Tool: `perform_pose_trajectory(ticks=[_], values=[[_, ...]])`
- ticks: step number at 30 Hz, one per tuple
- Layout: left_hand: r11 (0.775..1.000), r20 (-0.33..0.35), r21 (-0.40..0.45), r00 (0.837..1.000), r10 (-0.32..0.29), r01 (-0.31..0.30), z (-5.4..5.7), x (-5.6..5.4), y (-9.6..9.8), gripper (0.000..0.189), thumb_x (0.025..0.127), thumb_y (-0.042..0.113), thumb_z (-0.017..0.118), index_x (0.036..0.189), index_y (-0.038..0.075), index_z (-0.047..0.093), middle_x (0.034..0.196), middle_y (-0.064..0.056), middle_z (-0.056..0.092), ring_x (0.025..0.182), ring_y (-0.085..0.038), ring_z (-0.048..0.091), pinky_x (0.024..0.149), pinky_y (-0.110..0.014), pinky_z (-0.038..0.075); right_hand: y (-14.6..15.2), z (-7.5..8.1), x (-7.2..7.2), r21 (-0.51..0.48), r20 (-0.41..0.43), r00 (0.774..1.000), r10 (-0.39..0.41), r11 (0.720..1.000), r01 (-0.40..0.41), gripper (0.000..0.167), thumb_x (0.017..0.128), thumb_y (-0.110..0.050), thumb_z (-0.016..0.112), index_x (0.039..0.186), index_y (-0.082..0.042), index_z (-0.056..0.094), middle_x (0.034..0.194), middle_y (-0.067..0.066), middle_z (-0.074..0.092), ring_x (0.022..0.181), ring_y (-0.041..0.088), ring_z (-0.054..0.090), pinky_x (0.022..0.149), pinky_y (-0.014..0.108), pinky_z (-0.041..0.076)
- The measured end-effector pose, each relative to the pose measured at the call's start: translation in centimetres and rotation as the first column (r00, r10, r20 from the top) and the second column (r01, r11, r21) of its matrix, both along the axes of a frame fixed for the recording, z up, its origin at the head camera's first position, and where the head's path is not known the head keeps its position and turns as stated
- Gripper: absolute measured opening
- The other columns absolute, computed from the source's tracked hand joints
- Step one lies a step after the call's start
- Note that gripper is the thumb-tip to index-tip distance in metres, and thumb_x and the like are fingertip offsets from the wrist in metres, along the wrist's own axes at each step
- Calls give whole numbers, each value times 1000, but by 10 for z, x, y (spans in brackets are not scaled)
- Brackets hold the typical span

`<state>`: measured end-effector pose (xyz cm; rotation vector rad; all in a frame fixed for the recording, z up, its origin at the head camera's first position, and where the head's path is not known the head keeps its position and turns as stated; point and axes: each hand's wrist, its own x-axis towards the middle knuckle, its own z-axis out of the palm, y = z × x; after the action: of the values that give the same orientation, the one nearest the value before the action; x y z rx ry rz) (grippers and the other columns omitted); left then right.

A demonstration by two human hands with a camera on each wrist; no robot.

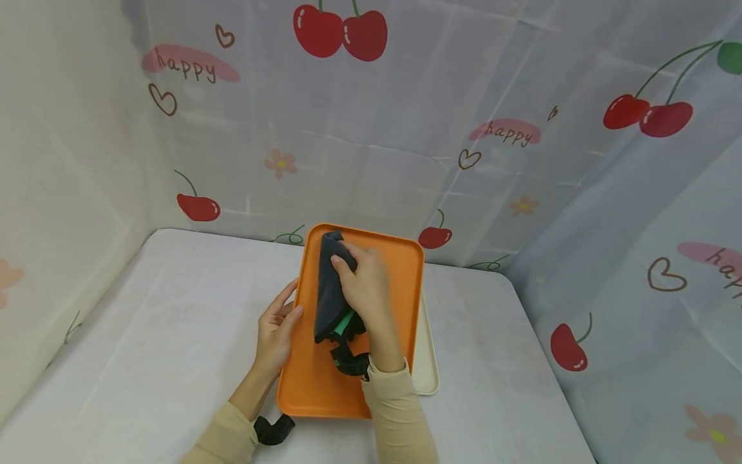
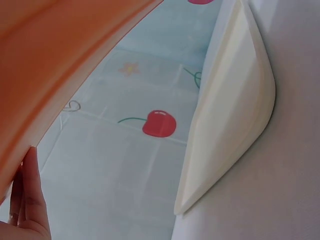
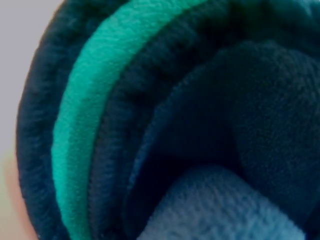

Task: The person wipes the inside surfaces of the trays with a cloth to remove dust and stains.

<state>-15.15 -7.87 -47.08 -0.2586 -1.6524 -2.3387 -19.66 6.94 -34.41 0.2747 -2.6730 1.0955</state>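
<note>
My left hand [image 1: 274, 336] grips the left edge of an orange tray [image 1: 321, 390], thumb at the rim and fingers behind it. In the left wrist view the orange tray [image 2: 60, 60] is raised and tilted above the table. My right hand [image 1: 369, 283] pinches a folded dark grey cloth [image 1: 330, 293] near its top, over the tray's face. Soft folds of the cloth [image 3: 275, 100] fill the right wrist view, with a green band [image 3: 75, 145] running along them. Some of my right fingers are hidden behind the cloth.
A cream-white tray [image 1: 428, 361] lies on the white table [image 1: 481, 386], partly covered by the orange one in the head view. Behind the table hangs a pale curtain [image 1: 371, 174] printed with cherries, and more curtain closes off both sides.
</note>
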Motion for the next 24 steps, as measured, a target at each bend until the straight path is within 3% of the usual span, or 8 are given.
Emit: perform_pose_trajectory(ticks=[10, 24], values=[[995, -54, 77, 997, -54, 58, -2, 1, 2, 49, 101, 4, 49, 149, 2, 38, 107, 6, 73, 88, -9, 72, 73, -25, 60, -17, -1, 5, 58, -5, 997, 77, 995, -76, 39, 97, -31, 61, 134, -18, 62, 91, 9, 56, 65, 18, 42, 56, 25, 35], [999, -45, 44, 999, -27, 29, -3, 0, 0, 48, 101, 5, 50, 148, 3, 40, 105, 5, 73, 83, -11, 72, 69, -26, 60, -16, -9, 10, 88, -44, 997, 61, 994, -57, 37, 97, -30, 62, 132, -19, 63, 89, 7, 55, 62, 15, 40, 54, 23, 33]])
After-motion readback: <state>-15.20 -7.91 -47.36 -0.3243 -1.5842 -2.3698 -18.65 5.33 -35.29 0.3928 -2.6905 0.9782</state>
